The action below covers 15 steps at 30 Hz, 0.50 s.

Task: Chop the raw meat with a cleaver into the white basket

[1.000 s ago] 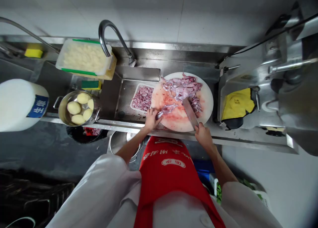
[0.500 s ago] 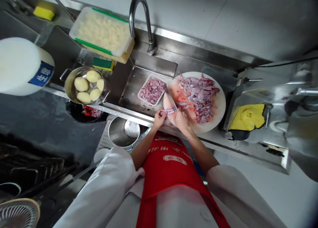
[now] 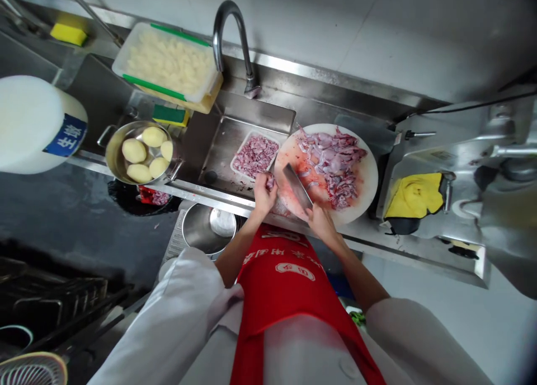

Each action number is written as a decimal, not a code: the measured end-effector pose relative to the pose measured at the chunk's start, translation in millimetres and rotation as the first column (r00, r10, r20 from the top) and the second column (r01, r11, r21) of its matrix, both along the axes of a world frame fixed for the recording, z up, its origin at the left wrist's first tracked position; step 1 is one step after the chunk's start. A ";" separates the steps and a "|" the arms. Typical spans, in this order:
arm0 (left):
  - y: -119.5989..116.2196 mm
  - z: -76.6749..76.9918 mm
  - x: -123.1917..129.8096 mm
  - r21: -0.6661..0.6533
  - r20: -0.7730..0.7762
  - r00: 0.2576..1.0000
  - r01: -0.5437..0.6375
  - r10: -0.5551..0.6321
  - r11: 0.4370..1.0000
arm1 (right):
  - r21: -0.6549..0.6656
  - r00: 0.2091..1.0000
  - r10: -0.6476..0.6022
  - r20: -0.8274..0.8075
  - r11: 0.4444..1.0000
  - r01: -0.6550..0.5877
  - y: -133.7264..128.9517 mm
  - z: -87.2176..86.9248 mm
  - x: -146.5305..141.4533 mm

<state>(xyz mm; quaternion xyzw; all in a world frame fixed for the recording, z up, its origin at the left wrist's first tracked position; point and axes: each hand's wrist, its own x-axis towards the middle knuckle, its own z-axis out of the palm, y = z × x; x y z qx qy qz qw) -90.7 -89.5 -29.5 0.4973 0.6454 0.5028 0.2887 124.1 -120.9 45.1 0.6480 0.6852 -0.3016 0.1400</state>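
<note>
Five pale potatoes [image 3: 133, 150], two metal pots [image 3: 112, 164], two sponges [image 3: 68, 34].
All five potatoes are in one pot, centre left; one sponge is upper left, one nearer centre. Also one cleaver [image 3: 297, 186], one round board [image 3: 364, 192] and one small tub [image 3: 233, 165] near centre.

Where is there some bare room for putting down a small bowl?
Sink floor left of the white tray; steel counter between faucet and round board. Crowded: the board's right side, with meat, and near edge, with cleaver and right hand.
</note>
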 end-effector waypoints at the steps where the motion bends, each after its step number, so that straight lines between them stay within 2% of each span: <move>1: 1.3 3.5 6.8 0.002 -0.100 0.992 0.075 -0.075 0.997 | 0.010 0.999 -0.025 -0.029 1.000 0.026 6.7 -2.1 1.8; 3: -0.1 6.6 26.4 -0.058 -0.254 0.929 0.263 -0.269 0.963 | 0.026 0.994 -0.102 -0.042 0.994 0.103 17.2 -5.7 10.2; 6: -13.7 3.3 53.1 -0.133 -0.277 0.829 0.468 -0.486 0.874 | 0.038 0.983 -0.185 -0.016 0.982 0.186 18.3 -6.7 29.6; 7: -20.0 1.0 57.3 -0.126 -0.249 0.824 0.493 -0.509 0.861 | 0.037 0.982 -0.191 -0.010 0.981 0.191 15.4 -5.4 35.1; 10: -36.2 -6.3 54.2 -0.054 -0.155 0.871 0.463 -0.466 0.885 | 0.036 0.983 -0.179 0.026 0.983 0.178 4.7 3.5 40.1; 15: -45.8 -8.8 33.6 0.010 -0.077 0.907 0.415 -0.414 0.910 | 0.137 0.986 -0.129 0.103 0.984 0.115 -8.1 25.7 16.2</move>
